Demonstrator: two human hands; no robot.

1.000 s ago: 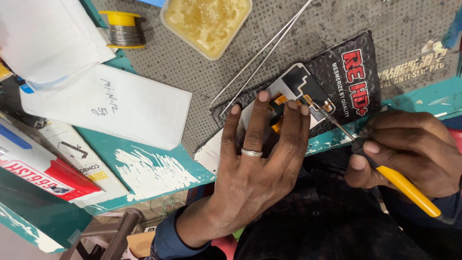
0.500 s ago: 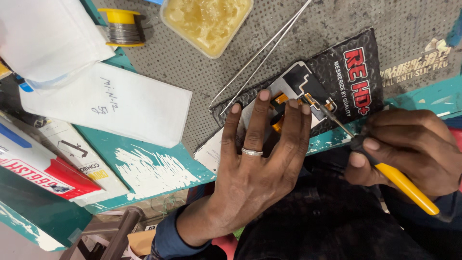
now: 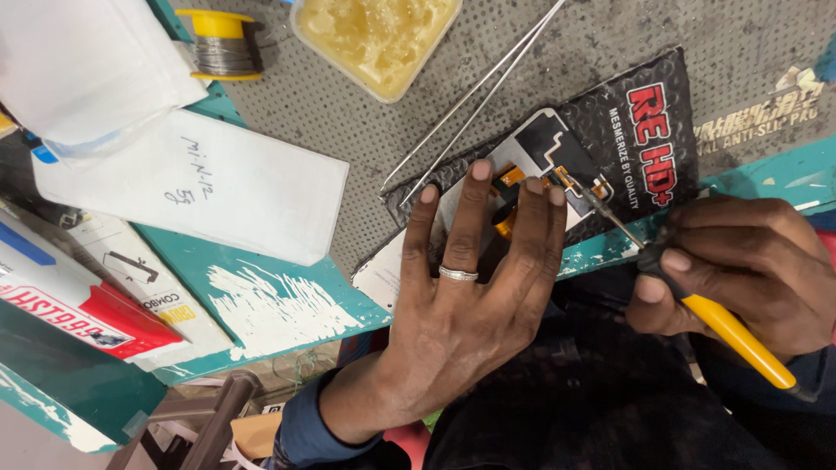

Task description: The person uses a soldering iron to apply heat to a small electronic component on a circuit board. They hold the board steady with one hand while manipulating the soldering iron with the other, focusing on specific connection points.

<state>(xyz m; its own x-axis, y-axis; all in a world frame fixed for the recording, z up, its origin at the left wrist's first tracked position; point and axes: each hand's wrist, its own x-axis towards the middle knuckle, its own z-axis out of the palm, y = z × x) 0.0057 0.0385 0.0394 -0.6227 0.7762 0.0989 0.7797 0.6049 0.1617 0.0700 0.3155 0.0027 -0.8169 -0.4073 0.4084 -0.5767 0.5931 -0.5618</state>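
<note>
An opened phone (image 3: pixel 531 165) lies face down on a black printed pouch (image 3: pixel 644 130), which rests on a grey perforated mat (image 3: pixel 348 113). All places below are told from the phone.

The left hand (image 3: pixel 461 296) lies flat across the phone's lower half, fingers spread and pressing down, a silver ring (image 3: pixel 458 273) on one finger. It grips nothing; the fingertips pin the phone in place, and orange flex strips show between them.

The right hand (image 3: pixel 749 270) sits to the right of the phone and a little below it, closed around a screwdriver (image 3: pixel 688 296) with a yellow handle and a black collar. Thumb and fingers pinch the collar. The thin metal shaft runs up and to the left from the grip, and its tip meets the phone's upper right part, beside the left hand's outermost fingertip. Whether the tip sits in a screw is hard to tell; the spot is too small.

Just above and left of the phone, a pair of long metal tweezers (image 3: pixel 475 96) lies slantwise on the mat, its points near the phone's upper left corner. Further up stands a clear tub of yellowish paste (image 3: pixel 374 35). Well to the left lie a white box (image 3: pixel 209 187) with handwriting and a spool of solder wire (image 3: pixel 218 43) with yellow flanges. Far left and lower, a red and white carton (image 3: pixel 78 313) rests on the teal bench (image 3: pixel 287 296).
</note>
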